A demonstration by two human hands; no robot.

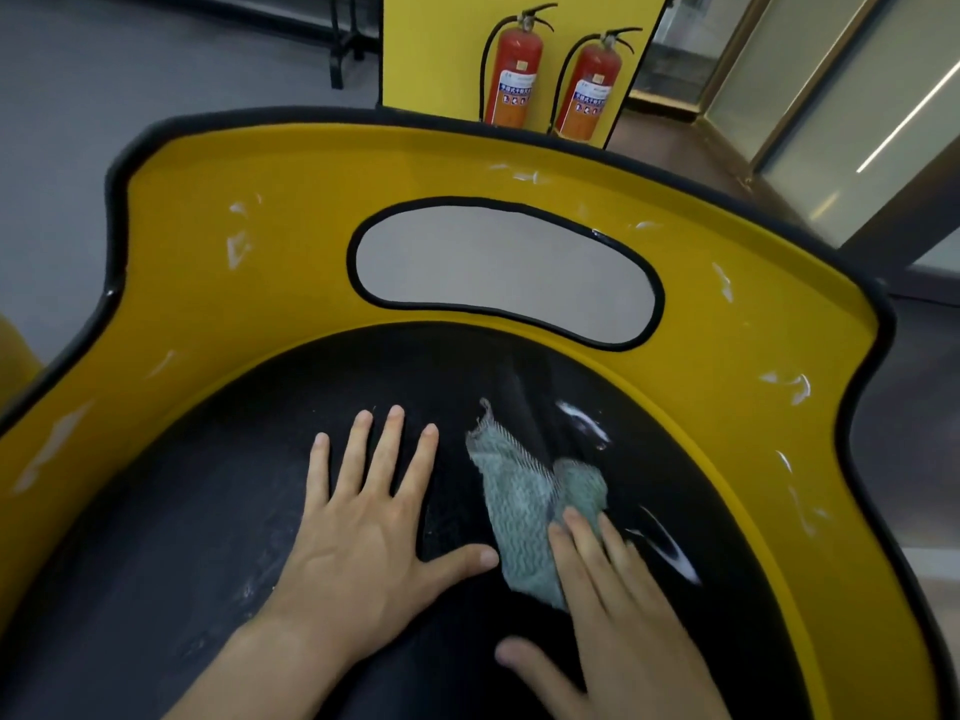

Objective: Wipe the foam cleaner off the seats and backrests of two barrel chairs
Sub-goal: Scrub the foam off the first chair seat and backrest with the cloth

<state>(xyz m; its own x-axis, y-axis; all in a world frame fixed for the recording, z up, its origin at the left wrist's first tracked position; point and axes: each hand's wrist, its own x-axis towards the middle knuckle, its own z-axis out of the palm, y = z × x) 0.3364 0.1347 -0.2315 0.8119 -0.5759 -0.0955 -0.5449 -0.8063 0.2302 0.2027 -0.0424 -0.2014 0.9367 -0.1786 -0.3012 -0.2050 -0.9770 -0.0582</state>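
wiping seat [208, 511] | right hand [623, 589] flat, pressing limp cloth [524, 506]; left hand [363, 532] splayed, empty | foam streaks [670, 548] lower right; slick

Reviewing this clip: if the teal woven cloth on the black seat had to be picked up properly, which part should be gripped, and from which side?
Judging from its pose, grip the teal woven cloth at its free far corner, coming from above and from the backrest side. That frayed corner lies loose on the black seat, while the right hand presses the near end flat. The left hand rests beside it.
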